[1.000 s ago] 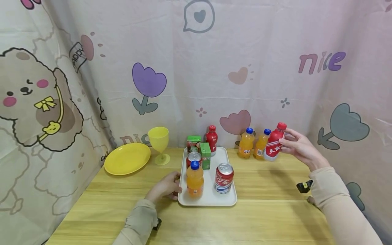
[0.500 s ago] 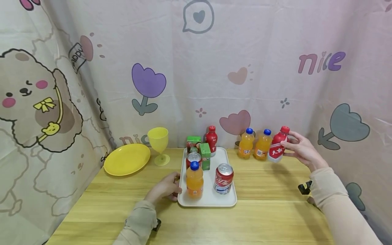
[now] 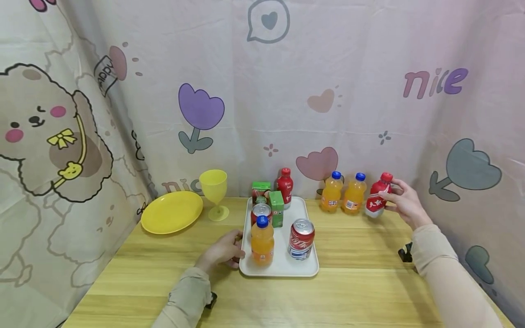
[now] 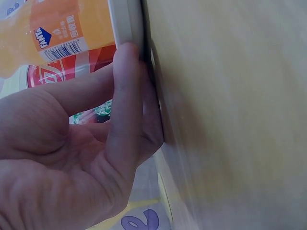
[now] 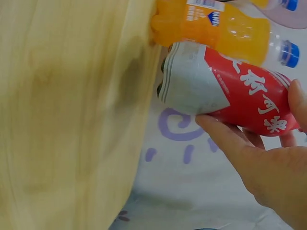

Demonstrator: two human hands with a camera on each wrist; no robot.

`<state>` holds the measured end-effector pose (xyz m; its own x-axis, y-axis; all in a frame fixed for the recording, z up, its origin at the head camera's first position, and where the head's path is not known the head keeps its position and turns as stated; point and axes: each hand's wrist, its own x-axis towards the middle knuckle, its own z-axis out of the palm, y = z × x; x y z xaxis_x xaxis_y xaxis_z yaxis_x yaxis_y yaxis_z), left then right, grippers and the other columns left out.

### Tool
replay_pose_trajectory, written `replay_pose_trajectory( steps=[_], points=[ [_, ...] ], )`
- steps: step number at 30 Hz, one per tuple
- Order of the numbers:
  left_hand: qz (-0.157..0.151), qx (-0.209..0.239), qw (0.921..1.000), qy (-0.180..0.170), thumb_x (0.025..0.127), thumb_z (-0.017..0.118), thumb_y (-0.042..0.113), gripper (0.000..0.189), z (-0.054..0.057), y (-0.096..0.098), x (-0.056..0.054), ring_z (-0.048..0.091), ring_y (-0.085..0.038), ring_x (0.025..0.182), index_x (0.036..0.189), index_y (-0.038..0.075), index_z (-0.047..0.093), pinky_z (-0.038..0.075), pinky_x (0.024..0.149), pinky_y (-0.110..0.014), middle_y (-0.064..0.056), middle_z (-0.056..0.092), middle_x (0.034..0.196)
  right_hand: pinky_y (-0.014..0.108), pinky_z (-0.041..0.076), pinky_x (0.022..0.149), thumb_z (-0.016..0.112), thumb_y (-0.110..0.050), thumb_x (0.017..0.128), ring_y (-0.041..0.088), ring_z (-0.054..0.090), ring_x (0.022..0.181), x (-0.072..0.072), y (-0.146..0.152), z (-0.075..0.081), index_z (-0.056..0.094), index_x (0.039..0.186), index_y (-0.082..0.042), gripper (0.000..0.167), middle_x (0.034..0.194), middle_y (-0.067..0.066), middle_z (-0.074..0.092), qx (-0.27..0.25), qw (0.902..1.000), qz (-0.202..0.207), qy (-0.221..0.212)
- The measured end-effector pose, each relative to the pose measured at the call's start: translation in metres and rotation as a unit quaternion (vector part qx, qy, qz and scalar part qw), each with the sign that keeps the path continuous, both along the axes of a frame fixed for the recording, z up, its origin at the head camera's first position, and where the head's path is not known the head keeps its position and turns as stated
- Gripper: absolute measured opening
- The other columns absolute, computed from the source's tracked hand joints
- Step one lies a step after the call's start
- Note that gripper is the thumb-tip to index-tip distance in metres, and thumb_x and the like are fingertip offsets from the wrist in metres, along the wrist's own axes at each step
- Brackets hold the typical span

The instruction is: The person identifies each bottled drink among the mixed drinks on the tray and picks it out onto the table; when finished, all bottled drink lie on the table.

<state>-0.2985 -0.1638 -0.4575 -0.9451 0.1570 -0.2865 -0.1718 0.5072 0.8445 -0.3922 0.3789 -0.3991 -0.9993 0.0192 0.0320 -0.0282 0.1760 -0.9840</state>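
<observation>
My right hand [image 3: 407, 203] holds a red and white cola bottle [image 3: 378, 197] with a red cap, at the back right of the table. The bottle leans a little to the right; whether its base touches the wood I cannot tell. In the right wrist view, the thumb and fingers lie round the bottle's red label [image 5: 256, 93]. Just left of it stand two orange soda bottles [image 3: 354, 196] with blue caps. My left hand [image 3: 223, 250] grips the left rim of a white tray [image 3: 283, 269]. In the left wrist view, fingers [image 4: 127, 81] press against that rim.
On the tray stand an orange soda bottle [image 3: 262, 243], two cola cans [image 3: 301, 240], two green juice cartons [image 3: 276, 209] and another red bottle [image 3: 285, 187]. A yellow plate [image 3: 172, 212] and a yellow goblet [image 3: 214, 187] stand at the back left. A patterned curtain [image 3: 246, 114] hangs behind the table.
My right hand has moved the red bottle rightward and down, away from the orange bottles, and it leans less. My left hand stays on the tray rim.
</observation>
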Motion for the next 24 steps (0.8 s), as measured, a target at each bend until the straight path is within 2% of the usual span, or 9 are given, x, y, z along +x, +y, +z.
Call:
replay_pose_trajectory(
  steps=[6, 9, 11, 13, 15, 17, 19, 21, 24],
  points=[
    [0.003, -0.003, 1.0000, 0.003, 0.092, 0.070, -0.006, 0.064, -0.001, 0.001, 0.000, 0.058, -0.019, 0.070, 0.149, 0.000, 0.043, 0.060, 0.053, -0.024, -0.012, 0.056, 0.095, 0.025, 0.063, 0.089, 0.071, -0.030, 0.101, 0.011, 0.048, 0.122, -0.006, -0.002, -0.008, 0.015, 0.170, -0.022, 0.090, 0.158, 0.012, 0.038, 0.017, 0.9993, -0.031, -0.015],
    [0.004, -0.001, 1.0000, 0.003, 0.092, 0.069, -0.007, 0.064, -0.002, 0.000, -0.001, 0.058, -0.019, 0.069, 0.150, -0.001, 0.043, 0.059, 0.053, -0.023, -0.012, 0.056, 0.095, 0.042, 0.061, 0.105, 0.069, -0.031, 0.102, 0.013, 0.047, 0.125, -0.009, -0.006, -0.009, 0.017, 0.170, -0.024, 0.086, 0.166, 0.017, 0.029, 0.028, 0.9988, -0.040, -0.012],
    [0.004, -0.001, 1.0000, 0.001, 0.092, 0.069, -0.007, 0.065, -0.002, 0.001, 0.000, 0.058, -0.019, 0.069, 0.151, -0.001, 0.043, 0.059, 0.053, -0.023, -0.012, 0.056, 0.095, 0.055, 0.052, 0.117, 0.068, -0.030, 0.103, 0.020, 0.047, 0.130, -0.011, -0.008, -0.011, 0.019, 0.170, -0.024, 0.082, 0.169, 0.020, 0.025, 0.028, 0.9985, -0.046, -0.009],
    [0.005, -0.001, 1.0000, -0.001, 0.092, 0.068, -0.007, 0.065, -0.002, 0.001, 0.000, 0.058, -0.019, 0.069, 0.151, 0.000, 0.042, 0.059, 0.053, -0.023, -0.012, 0.056, 0.095, 0.064, 0.041, 0.122, 0.066, -0.028, 0.104, 0.029, 0.044, 0.137, -0.013, -0.010, -0.012, 0.020, 0.169, -0.024, 0.080, 0.171, 0.022, 0.021, 0.027, 0.9981, -0.055, -0.002],
    [0.004, 0.000, 1.0000, 0.000, 0.093, 0.068, -0.007, 0.065, -0.001, 0.001, 0.001, 0.058, -0.019, 0.070, 0.151, -0.001, 0.042, 0.059, 0.053, -0.023, -0.012, 0.056, 0.096, 0.066, 0.039, 0.121, 0.065, -0.027, 0.105, 0.037, 0.040, 0.143, -0.016, -0.012, -0.014, 0.019, 0.169, -0.021, 0.079, 0.172, 0.025, 0.019, 0.030, 0.9974, -0.065, 0.003],
    [0.004, 0.004, 1.0000, 0.000, 0.092, 0.068, -0.008, 0.064, -0.002, 0.001, 0.001, 0.058, -0.019, 0.070, 0.151, -0.001, 0.042, 0.059, 0.053, -0.023, -0.012, 0.056, 0.096, 0.065, 0.041, 0.119, 0.064, -0.028, 0.105, 0.043, 0.038, 0.146, -0.018, -0.013, -0.016, 0.019, 0.169, -0.018, 0.079, 0.171, 0.027, 0.021, 0.035, 0.9964, -0.077, 0.005],
    [0.004, 0.007, 1.0000, 0.002, 0.092, 0.068, -0.008, 0.063, -0.002, 0.001, 0.001, 0.058, -0.019, 0.070, 0.150, -0.002, 0.043, 0.059, 0.053, -0.023, -0.012, 0.056, 0.096, 0.061, 0.051, 0.114, 0.065, -0.029, 0.105, 0.042, 0.041, 0.144, -0.020, -0.013, -0.018, 0.021, 0.168, -0.017, 0.077, 0.169, 0.027, 0.025, 0.050, 0.9946, -0.090, 0.007],
    [0.004, 0.011, 0.9999, 0.003, 0.092, 0.068, -0.009, 0.063, -0.002, 0.001, 0.001, 0.058, -0.019, 0.070, 0.149, -0.002, 0.043, 0.059, 0.052, -0.023, -0.012, 0.055, 0.095, 0.048, 0.063, 0.103, 0.064, -0.027, 0.105, 0.039, 0.044, 0.142, -0.022, -0.014, -0.019, 0.024, 0.167, -0.016, 0.074, 0.166, 0.025, 0.029, 0.057, 0.9935, -0.098, 0.011],
    [0.004, 0.012, 0.9999, 0.005, 0.091, 0.069, -0.010, 0.062, -0.002, 0.001, 0.001, 0.058, -0.019, 0.069, 0.147, -0.002, 0.044, 0.059, 0.052, -0.023, -0.012, 0.055, 0.095, 0.037, 0.064, 0.095, 0.064, -0.025, 0.105, 0.037, 0.046, 0.139, -0.022, -0.014, -0.021, 0.025, 0.167, -0.014, 0.074, 0.164, 0.024, 0.032, 0.075, 0.9916, -0.105, 0.013]
  ],
)
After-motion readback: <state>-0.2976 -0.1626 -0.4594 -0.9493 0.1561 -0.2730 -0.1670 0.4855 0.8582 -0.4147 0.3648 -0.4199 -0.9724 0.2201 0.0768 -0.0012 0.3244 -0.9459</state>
